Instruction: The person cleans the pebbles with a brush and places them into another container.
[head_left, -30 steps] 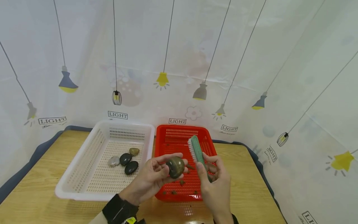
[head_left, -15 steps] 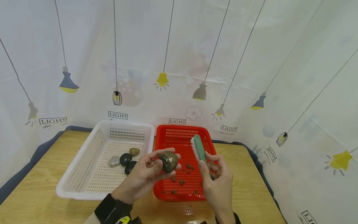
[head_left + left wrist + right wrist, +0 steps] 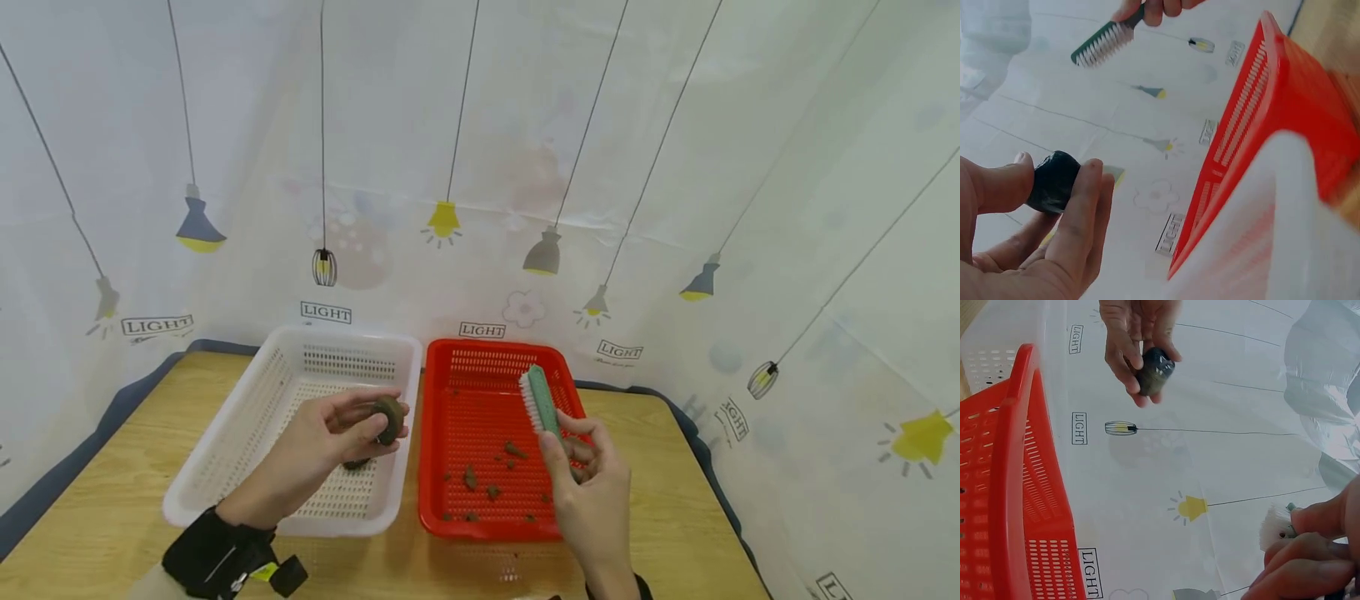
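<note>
My left hand (image 3: 318, 442) pinches a smooth dark olive stone (image 3: 389, 419) between thumb and fingers, held over the right part of the white basket (image 3: 180, 500). The same stone (image 3: 1054, 181) looks glossy and nearly black in the left wrist view. Over the right side of the red basket (image 3: 435, 500), my right hand (image 3: 596, 492) grips a green brush (image 3: 545, 396) by its handle, white bristles facing left. Below the left hand a black stone (image 3: 356, 463) shows in the white basket; the hand covers the other stones there.
Several brown crumbs and clods (image 3: 492, 492) lie on the red basket's floor. Both baskets stand side by side on a wooden table (image 3: 660, 500). Behind them hangs a white sheet (image 3: 480, 125) printed with lamps.
My left hand has carried the stone leftward from over the red basket to over the white one. The right hand keeps the brush in nearly the same place.
</note>
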`<state>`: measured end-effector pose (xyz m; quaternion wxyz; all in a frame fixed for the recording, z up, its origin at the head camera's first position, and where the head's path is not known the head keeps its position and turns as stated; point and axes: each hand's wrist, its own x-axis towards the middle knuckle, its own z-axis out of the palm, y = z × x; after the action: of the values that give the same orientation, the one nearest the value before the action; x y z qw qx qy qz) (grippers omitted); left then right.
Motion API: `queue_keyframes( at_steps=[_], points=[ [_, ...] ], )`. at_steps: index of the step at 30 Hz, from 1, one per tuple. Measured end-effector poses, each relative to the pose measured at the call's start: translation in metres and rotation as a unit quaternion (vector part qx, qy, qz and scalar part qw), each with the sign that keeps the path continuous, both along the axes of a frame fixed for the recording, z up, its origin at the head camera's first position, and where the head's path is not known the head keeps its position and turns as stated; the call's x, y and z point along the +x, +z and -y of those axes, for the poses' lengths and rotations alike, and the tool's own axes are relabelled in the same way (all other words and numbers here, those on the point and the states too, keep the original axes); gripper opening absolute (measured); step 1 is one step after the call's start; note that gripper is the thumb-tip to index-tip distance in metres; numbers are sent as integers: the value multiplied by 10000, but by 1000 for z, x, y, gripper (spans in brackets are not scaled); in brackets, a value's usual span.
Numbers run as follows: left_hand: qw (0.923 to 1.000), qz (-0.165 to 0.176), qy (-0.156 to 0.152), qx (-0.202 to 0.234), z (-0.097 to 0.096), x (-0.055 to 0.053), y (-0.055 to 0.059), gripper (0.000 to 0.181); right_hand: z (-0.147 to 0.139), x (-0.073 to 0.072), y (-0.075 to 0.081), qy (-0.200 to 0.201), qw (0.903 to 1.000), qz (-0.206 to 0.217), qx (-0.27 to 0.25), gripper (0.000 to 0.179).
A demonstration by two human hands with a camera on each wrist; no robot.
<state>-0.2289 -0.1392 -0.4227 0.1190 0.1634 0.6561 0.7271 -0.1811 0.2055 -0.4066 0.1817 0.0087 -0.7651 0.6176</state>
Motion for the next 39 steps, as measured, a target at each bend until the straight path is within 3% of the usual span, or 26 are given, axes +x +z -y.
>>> queue_keyframes(
  at_steps=[5, 9, 14, 18, 24, 29, 31, 39],
  points=[
    [9965, -53, 338, -766, 26, -2, 6, 56, -3, 0, 0, -32, 10000, 62, -35, 24],
    [9830, -221, 617, -1717, 40, -9, 7, 57, -6, 0, 2, -75, 10000, 37, -5, 24],
    [9451, -652, 625, -3140, 53, -21, 7, 49, -6, -1, 2, -52, 10000, -11, 16, 24],
    [9141, -706, 474, -3965, 55, -33, 8, 42, -7, -1, 1, -29, 10000, 73, -6, 25],
    [8684, -802, 37, -4893, 50, -45, 5, 29, -6, -1, 0, -21, 9999, 124, 35, 27],
    [8342, -1204, -185, -5378, 42, -52, -4, 24, -6, -2, 0, 5, 9998, 195, 75, 25],
    [8265, -1259, -233, -5482, 40, -55, -7, 25, -6, -2, -1, 10, 9998, 208, 73, 26],
    [8132, -864, -411, -5741, 34, -66, -13, 32, -7, -3, -1, 70, 9998, 173, 61, 25]
  ],
)
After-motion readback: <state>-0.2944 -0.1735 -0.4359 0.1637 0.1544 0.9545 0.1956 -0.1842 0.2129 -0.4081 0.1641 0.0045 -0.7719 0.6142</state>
